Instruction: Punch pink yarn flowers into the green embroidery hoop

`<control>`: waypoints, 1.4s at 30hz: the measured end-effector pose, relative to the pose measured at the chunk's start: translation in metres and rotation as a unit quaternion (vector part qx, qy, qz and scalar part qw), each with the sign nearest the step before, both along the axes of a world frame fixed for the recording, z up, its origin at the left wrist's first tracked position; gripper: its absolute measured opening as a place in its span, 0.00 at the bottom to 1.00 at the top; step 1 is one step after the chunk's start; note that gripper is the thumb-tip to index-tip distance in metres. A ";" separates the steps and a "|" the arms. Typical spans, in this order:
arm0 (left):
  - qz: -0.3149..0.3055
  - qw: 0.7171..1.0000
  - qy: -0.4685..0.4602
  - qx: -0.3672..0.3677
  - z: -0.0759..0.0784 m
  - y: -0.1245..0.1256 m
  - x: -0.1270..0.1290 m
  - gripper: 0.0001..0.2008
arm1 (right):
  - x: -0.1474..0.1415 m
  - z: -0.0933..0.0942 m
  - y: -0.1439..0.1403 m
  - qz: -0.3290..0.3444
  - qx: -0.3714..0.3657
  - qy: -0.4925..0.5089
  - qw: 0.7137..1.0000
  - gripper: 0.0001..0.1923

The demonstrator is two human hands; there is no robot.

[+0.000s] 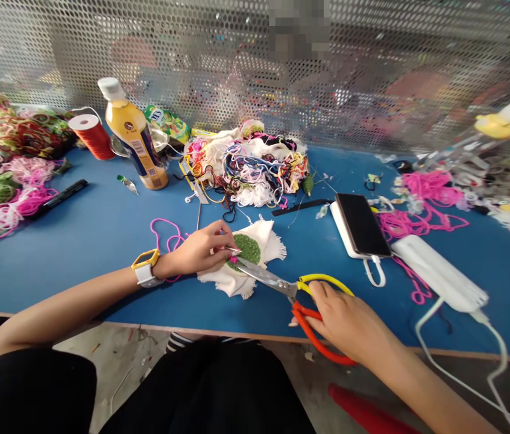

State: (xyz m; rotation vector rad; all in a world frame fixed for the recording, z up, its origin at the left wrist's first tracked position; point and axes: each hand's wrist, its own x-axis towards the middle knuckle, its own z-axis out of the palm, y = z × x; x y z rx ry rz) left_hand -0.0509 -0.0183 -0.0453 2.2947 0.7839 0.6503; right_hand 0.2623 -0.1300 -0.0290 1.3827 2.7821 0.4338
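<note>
Pinching white cloth [241,265] under left fingers [219,247], scissors [282,286] just beside

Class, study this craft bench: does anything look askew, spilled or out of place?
Yes. The yellow juice bottle with the white cap leans sideways instead of standing upright, and loose pink yarn sprawls across the blue tabletop beside the black phone.

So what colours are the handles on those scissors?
One scissors handle is yellow, the other red-orange; the head view shows both, in the right hand.
</note>
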 end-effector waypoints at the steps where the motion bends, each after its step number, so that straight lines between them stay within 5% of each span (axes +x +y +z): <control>1: -0.001 1.000 -0.004 0.002 0.000 0.000 0.000 0.10 | 0.000 0.000 0.000 0.002 0.000 0.000 1.000 0.28; 16: -0.002 1.000 -0.022 -0.001 0.003 -0.002 0.001 0.11 | -0.005 -0.004 0.003 0.001 -0.019 -0.029 0.999 0.09; 31: 0.011 0.999 -0.015 0.034 0.004 -0.003 0.000 0.10 | -0.004 -0.002 0.003 0.001 0.001 -0.010 1.000 0.14; 42: 0.033 0.995 -0.055 0.071 -0.001 0.000 0.000 0.09 | 0.028 0.004 -0.007 -0.170 -0.060 -0.012 0.983 0.21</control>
